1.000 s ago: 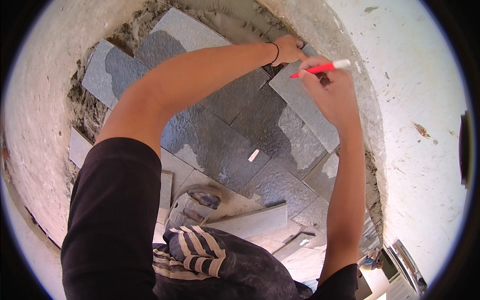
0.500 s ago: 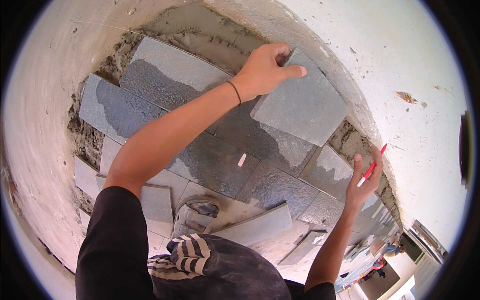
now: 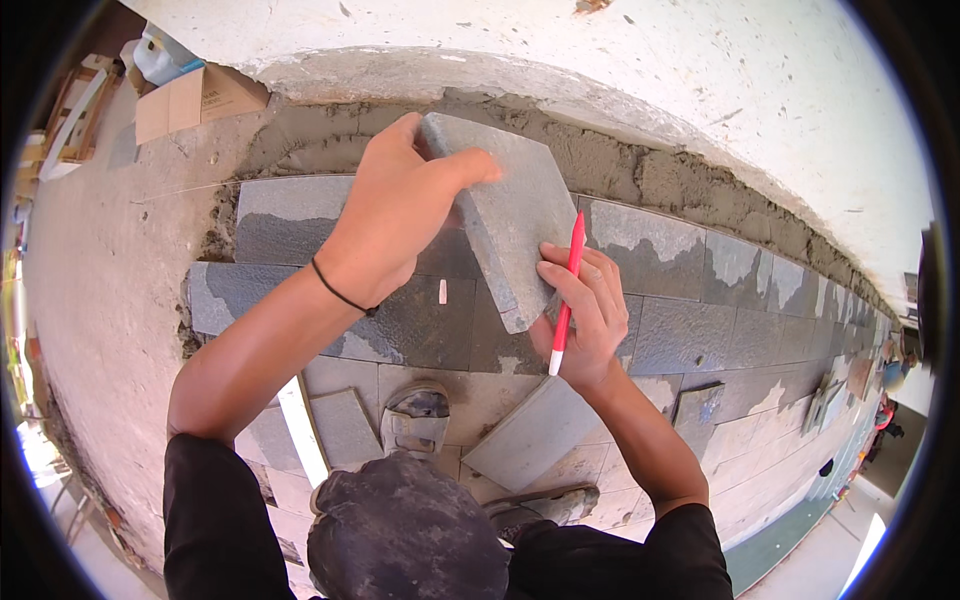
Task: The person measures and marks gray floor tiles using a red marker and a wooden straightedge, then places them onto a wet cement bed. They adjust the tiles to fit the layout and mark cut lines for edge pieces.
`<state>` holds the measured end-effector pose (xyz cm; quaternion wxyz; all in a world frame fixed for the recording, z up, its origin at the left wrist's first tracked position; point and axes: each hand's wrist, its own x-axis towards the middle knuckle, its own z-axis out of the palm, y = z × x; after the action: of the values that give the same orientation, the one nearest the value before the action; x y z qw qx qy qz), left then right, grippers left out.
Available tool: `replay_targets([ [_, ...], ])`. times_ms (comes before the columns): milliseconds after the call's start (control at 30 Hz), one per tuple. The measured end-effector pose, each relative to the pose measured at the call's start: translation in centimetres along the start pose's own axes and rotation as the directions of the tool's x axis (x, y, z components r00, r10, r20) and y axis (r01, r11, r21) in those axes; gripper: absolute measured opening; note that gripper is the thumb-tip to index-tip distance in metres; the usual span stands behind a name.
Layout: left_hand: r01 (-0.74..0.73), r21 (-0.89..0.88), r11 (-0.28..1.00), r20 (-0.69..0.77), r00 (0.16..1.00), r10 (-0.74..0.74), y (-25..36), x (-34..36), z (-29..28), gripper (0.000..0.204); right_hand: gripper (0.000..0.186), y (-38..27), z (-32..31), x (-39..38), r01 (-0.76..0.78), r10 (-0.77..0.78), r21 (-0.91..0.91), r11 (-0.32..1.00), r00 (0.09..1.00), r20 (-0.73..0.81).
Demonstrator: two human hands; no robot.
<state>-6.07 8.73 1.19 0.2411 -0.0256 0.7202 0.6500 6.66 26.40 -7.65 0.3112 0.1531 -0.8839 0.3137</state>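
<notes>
Head view: left hand (image 3: pixel 400 195) has the gray tile (image 3: pixel 515 200) by its upper left edge, thumb pressed across the face and the other fingers tucked behind. Tile's held up and tilted over the floor tiles (image 3: pixel 690 335), with the far end overlapping the mortar strip (image 3: pixel 620 160) from this angle, so I can't tell how high off the floor it is. Right hand (image 3: pixel 590 310) is at the lower right edge, fingertips up against the tile, and those same fingers are curled around a red marker (image 3: pixel 568 290), white end pointing down.

Room-wise, the mortar runs as a rough band between the laid row's far edge and the wall (image 3: pixel 700 60), so there's a gap along there. The row's left end stops at concrete (image 3: pixel 110 240), with a cardboard box (image 3: pixel 200 100) further up that side. Nearer the body it's tighter: a loose tile (image 3: pixel 530 435) lies at an angle between the two shoes (image 3: pixel 415 415).
</notes>
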Motion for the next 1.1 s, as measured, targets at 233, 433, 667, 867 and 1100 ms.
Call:
replay_targets([
  [233, 0.118, -0.032, 0.992, 0.004, 0.993, -0.118, 2.5, -7.2, 2.3, 0.040, 0.030, -2.8, -6.0, -0.7, -0.237, 0.329, 0.393, 0.888, 0.926, -0.185],
  [433, -0.683, 0.650, 0.333, 0.316, 0.641, 0.699, 5.6, -9.6, 5.3, 0.047, 0.021, -3.2, -13.5, -1.9, -0.543, 0.644, 0.745, 0.387, 0.737, 0.203],
  [667, -0.804, 0.398, 0.442, 0.832, 0.519, 0.196, 7.6, -12.1, 18.7, 0.041, 0.020, -3.4, -27.4, -5.9, -0.697, 0.629, 0.620, 0.360, 0.672, 0.391],
  [867, -0.911, 0.259, 0.322, 0.901, 0.348, 0.259, 4.2, -15.1, 29.2, 0.046, 0.030, -1.9, -31.3, -17.0, -0.490, 0.723, 0.711, 0.505, 0.690, -0.038],
  [1100, -0.968, 0.176, 0.180, 0.971, 0.201, 0.127, 1.2, -14.9, 38.4, 0.048, 0.043, 0.1, -33.5, -26.8, -0.205, 0.706, 0.696, 0.688, 0.410, -0.577],
])
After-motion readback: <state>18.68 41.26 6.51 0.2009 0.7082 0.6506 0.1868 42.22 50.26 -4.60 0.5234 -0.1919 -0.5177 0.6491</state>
